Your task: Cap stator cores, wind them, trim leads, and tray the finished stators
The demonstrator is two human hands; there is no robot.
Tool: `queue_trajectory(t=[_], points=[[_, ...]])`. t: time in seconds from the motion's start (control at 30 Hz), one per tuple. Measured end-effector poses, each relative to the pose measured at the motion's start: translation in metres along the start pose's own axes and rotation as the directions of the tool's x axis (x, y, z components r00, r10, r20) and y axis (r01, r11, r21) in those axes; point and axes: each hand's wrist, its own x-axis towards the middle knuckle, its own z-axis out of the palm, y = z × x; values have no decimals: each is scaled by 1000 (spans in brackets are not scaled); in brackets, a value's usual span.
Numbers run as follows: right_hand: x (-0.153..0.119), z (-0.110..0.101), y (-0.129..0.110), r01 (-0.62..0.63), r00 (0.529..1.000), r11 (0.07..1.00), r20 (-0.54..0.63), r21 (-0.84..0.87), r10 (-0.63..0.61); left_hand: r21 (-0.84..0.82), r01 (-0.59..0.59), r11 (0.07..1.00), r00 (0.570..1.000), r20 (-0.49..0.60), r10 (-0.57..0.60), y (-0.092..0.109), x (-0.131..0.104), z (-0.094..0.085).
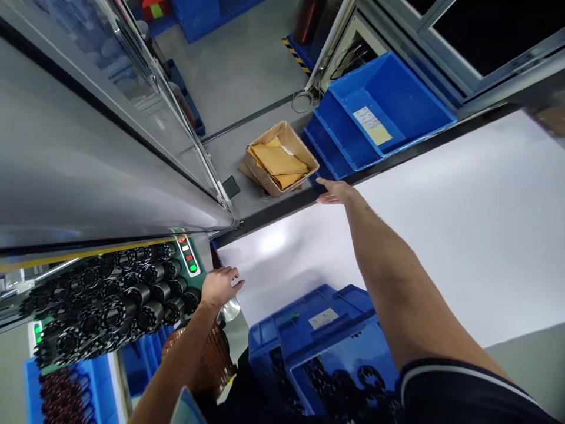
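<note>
My right hand (pixel 336 192) reaches out past the far edge of the white table (pixel 463 224), its fingers stretched and apart, holding nothing. It is close to a cardboard box (pixel 311 159) with brown envelopes (pixel 280 164) inside, and to the stacked blue bins (pixel 353 132). My left hand (pixel 220 287) hovers at the table's left end, fingers loosely bent and thumb apart, with nothing seen in it. Beside it are rows of dark metal cores (pixel 150 315) and a control panel (pixel 189 256) with lit buttons.
Blue crates (pixel 324 318) with black ring-shaped parts (pixel 339 383) stand directly before me. A copper-coloured coil stack (pixel 212 359) sits below my left forearm. On the left rises a large grey machine cover (pixel 97 147). Reddish-brown wound parts (pixel 66 394) lie at bottom left.
</note>
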Motion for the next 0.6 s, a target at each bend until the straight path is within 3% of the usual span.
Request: queue_trajectory(t=[0.1, 0.2, 0.27, 0.37, 0.5, 0.6], points=[[-17, 6, 24, 63, 995, 995, 86, -83, -56, -6, -7, 1000, 1000, -9, 7, -3, 1, 1], [-42, -4, 53, 188, 973, 974, 164, -129, -166, -8, -9, 1000, 999, -31, 8, -5, 3, 1], [-67, -23, 76, 280, 951, 949, 177, -146, -254, -6, -9, 1000, 999, -47, 9, -6, 5, -1], [-119, -68, 124, 413, 909, 896, 131, -165, -395, 2, -5, 1000, 997, -71, 5, -9, 9, -10], [-222, -138, 228, 498, 851, 846, -82, -190, -519, -26, -10, 1000, 990, -140, 6, -11, 15, -23], [-314, -168, 335, 431, 810, 883, -353, -183, -468, -102, -51, 993, 971, -237, 26, -7, -3, -6]])
